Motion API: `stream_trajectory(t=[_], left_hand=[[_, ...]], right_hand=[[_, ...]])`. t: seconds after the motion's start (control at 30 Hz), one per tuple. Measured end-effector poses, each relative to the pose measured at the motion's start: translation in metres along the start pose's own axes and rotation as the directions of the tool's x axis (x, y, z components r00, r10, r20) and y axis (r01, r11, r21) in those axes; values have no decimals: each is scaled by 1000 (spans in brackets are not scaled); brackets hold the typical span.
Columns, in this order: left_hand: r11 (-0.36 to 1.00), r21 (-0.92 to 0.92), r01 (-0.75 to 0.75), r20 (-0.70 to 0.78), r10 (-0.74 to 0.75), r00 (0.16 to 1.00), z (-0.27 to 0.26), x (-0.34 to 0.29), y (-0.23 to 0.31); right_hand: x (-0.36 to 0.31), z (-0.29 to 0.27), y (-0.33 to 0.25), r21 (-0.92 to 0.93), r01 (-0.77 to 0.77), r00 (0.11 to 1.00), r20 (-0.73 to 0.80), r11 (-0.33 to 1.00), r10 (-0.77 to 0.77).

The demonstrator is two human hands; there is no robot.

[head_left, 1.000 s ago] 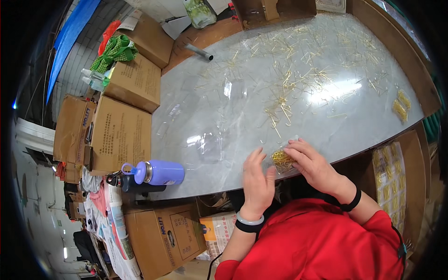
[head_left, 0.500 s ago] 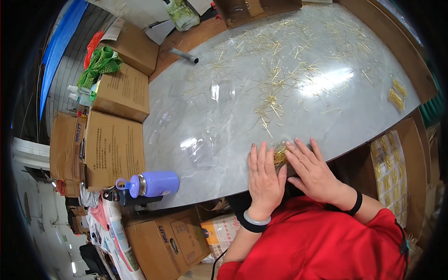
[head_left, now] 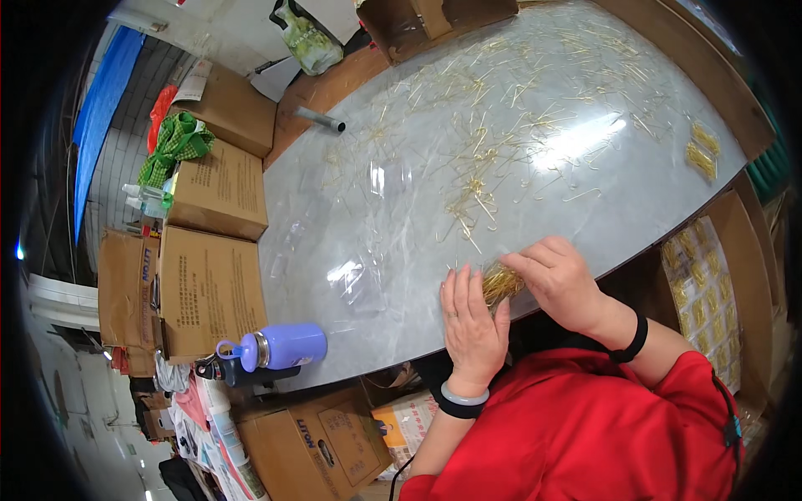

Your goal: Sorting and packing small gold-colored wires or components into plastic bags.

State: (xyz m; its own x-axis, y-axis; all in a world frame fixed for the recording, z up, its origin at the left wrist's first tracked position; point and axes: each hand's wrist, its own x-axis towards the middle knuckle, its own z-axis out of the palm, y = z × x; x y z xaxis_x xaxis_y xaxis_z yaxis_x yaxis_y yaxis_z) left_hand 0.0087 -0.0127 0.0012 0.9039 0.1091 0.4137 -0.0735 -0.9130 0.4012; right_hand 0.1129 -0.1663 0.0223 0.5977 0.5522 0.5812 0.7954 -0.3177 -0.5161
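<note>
A small bundle of gold wire hooks (head_left: 499, 285) lies near the table's front edge, between my two hands. Along its left side rests my left hand (head_left: 472, 330), fingers stretched out and the thumb reaching towards the bundle's near end. My right hand (head_left: 561, 280) is bent, with its fingertips closed at the bundle's upper right; part of the grip is hidden by the fingers. Beyond the hands, many loose gold hooks (head_left: 476, 196) are scattered over the grey table (head_left: 401, 267).
Clear plastic pieces (head_left: 359, 280) lie left of the hooks. A purple bottle (head_left: 288, 345) rests at the front left, cardboard boxes (head_left: 213, 288) along the left edge. Small gold packs (head_left: 702, 152) sit at the right; an open carton (head_left: 743, 250) holding more stands below the table edge.
My right hand has gone from lying flat with fingers spread to bent fingers at the bundle. My left hand stays beside it. The whole view has shifted slightly.
</note>
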Motion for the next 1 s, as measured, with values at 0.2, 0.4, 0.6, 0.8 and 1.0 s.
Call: stream_trajectory(t=[0.2,0.4,0.6,0.8,1.0], left_hand=[[1000,18,-4,-41,5,999,-1,-1,1],[999,-4,-43,-52,43,998,0,-2,-4],[998,40,-57,-47,58,997,-2,-2,-2],[999,11,-52,-40,52,998,-1,-1,-3],[999,-5,-46,-33,46,998,0,-2,-2]], right_hand=[[-1,1,14,284,-133,991,34,950,128],[-7,17,-1,-38,-78,996,-34,996,77],[6,10,2,154,-194,976,-69,969,206],[8,8,2,117,2,1000,13,993,-3],[8,15,10,60,12,998,-55,998,-9]])
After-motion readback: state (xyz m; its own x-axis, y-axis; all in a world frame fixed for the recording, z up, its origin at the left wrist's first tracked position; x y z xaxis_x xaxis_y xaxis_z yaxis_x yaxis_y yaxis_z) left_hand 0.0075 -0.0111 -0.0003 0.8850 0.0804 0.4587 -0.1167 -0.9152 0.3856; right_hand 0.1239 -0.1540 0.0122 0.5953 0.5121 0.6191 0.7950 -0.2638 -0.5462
